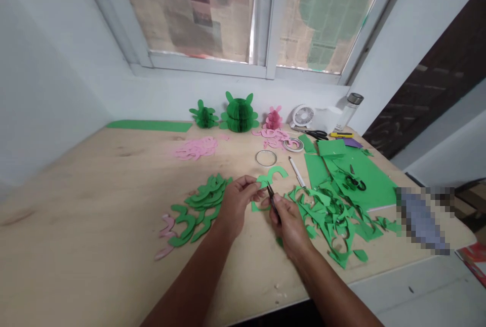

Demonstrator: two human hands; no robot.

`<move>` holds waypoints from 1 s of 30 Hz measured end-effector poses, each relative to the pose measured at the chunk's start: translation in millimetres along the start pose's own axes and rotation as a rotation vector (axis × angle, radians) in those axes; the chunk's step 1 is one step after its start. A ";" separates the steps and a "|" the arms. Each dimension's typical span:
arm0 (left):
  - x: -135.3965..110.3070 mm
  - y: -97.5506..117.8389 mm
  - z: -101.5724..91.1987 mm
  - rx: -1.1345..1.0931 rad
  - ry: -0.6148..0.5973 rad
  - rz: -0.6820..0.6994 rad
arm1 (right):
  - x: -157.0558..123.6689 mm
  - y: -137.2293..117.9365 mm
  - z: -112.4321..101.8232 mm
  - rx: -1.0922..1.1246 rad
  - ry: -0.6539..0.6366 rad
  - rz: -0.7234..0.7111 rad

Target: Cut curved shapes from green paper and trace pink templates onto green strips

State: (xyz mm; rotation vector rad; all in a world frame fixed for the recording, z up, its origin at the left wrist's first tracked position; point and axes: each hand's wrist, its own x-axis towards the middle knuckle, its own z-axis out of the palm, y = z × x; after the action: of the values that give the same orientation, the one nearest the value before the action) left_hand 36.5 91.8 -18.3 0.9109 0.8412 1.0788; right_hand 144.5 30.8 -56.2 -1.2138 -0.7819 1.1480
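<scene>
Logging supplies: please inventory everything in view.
Window: one, white, behind
Paper figures: three, green and pink, back
Fan: one, white, back
Bottle: one, clear, back
Cutter: one, yellow, right
Pen: one, white, centre
Rings: two, pale, centre
Loose scissors: two, black, right
Scraps: many, green, right
Sheets: several, green, purple, right
Cutouts: many, green and pink, left and centre
Strip: one, green, left
Table: one, tan, beneath
Left hand: one, holding green paper
Right hand: one, holding dark scissors

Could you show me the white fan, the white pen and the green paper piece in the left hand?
White fan [304,115]: head view, on its round front grille.
White pen [296,171]: head view, midway along its barrel.
Green paper piece [278,169]: head view, on its arched end.
</scene>
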 end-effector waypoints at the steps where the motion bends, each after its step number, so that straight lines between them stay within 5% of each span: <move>1: -0.2 0.5 -0.3 -0.003 0.002 0.000 | 0.2 0.4 -0.1 -0.001 -0.008 0.003; 30: 0.5 -0.2 -2.5 0.015 0.000 -0.023 | -0.6 -5.4 1.4 0.032 -0.020 0.054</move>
State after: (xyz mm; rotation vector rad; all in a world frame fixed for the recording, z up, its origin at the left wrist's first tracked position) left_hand 34.5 92.7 -19.4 0.9122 0.8588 1.0537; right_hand 144.3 30.9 -50.5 -1.2048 -0.7474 1.2136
